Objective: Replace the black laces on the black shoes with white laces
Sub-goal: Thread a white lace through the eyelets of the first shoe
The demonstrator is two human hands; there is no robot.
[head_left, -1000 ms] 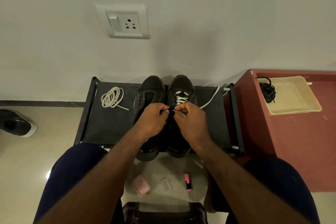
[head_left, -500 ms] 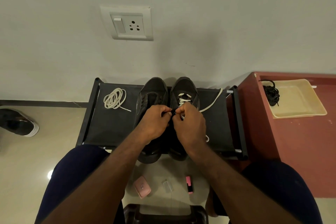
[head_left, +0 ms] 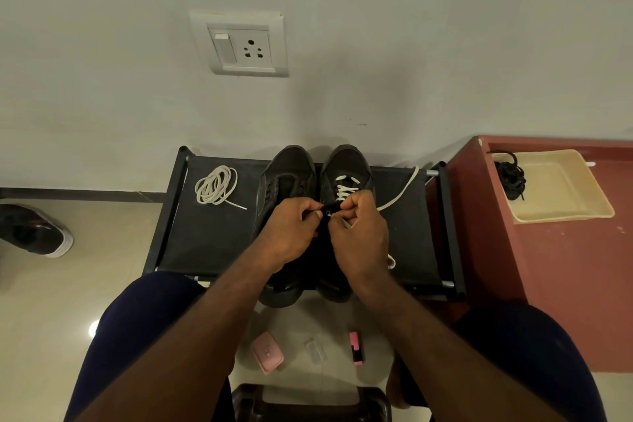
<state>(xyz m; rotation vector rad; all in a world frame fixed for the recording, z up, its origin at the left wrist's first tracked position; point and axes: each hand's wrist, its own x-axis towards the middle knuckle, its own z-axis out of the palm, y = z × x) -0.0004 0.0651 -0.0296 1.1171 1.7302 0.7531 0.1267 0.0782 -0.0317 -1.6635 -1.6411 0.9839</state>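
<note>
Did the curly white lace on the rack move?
No. The coiled white lace lies by the same far left corner of the black rack as before.

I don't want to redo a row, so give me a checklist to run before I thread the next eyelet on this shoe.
1. Rows laced so far: the white lace crosses the toe-end eyelets of the right-hand shoe. Ok.
2. Right hand grip on the lace end: pinches a white tip. Ok.
3. Left hand steadying the shoe: pinches its black edge. Ok.
4. Loose tail free: trails across the rack, no knot seen. Ok.
5. Next eyelet clear: hidden by fingers. Cannot tell.
6. Old black laces out of the way: in the tray. Ok.
</note>
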